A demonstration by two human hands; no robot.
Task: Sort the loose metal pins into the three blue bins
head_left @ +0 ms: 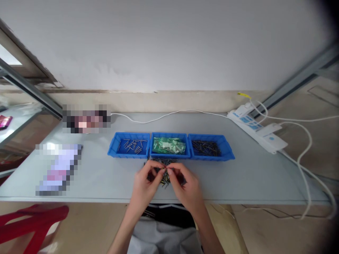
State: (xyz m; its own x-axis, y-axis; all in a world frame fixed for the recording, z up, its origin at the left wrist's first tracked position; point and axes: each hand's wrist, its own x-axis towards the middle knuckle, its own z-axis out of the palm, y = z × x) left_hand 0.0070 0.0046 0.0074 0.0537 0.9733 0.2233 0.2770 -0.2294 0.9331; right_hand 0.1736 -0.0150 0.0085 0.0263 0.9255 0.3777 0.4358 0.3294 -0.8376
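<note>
Dark pins (165,182), blue bins (170,155), white power strip (258,133).

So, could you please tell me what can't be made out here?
Head view: what, if anything, the fingers hold; too small, fingertips covering.
Head view: part of the pile, behind the left hand and right hand.
Head view: the flat item at left, pixelated.
Head view: the red object's rest, past the left and bottom edges.

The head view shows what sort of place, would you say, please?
Probably a small-parts workstation: three blue plastic bins and a loose pile of thin metal pieces sit on a grey tabletop.
</note>
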